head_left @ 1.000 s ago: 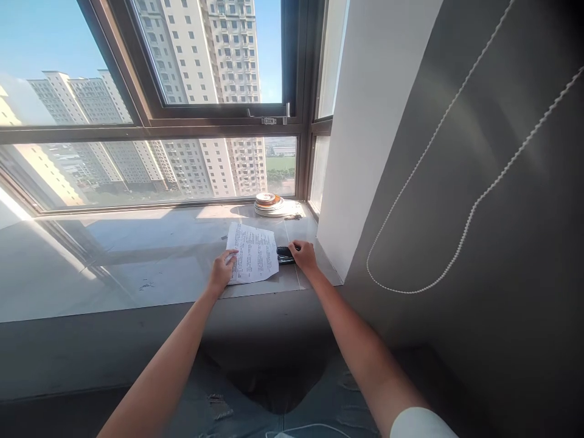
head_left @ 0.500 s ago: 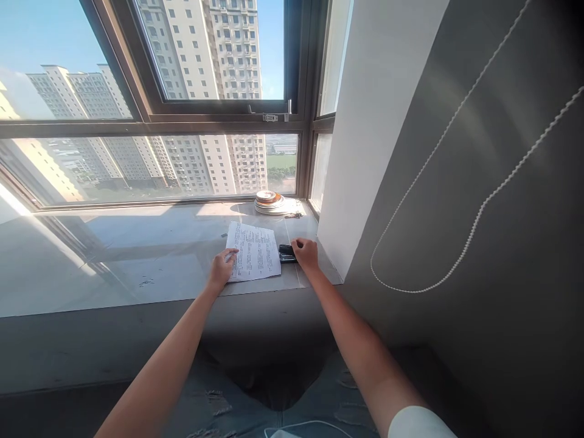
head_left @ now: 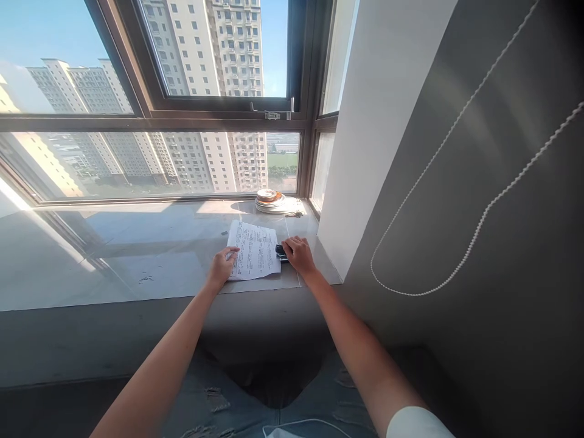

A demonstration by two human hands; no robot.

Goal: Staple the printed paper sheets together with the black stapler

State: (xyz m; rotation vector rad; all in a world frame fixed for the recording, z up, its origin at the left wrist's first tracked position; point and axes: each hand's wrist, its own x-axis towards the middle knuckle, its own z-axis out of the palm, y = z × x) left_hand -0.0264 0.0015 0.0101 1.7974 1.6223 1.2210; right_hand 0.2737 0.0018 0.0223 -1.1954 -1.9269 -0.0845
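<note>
A printed sheet of paper [head_left: 253, 250] lies flat on the grey window sill [head_left: 137, 255]. My left hand [head_left: 222, 266] rests on the sheet's lower left edge, fingers pressing it down. My right hand [head_left: 297, 253] lies over a small black object [head_left: 280, 251], possibly a stapler, at the sheet's right edge. Most of that object is hidden under my fingers.
A stack of plates [head_left: 270, 201] sits at the back right corner of the sill, by the window frame [head_left: 150, 121]. A white pillar [head_left: 365, 134] and a grey wall with a bead cord [head_left: 456, 182] close off the right side. My knees in jeans are below the sill.
My right hand has slid left over the black object, covering more of it. The left hand stays on the paper. The camera has tilted slightly.
</note>
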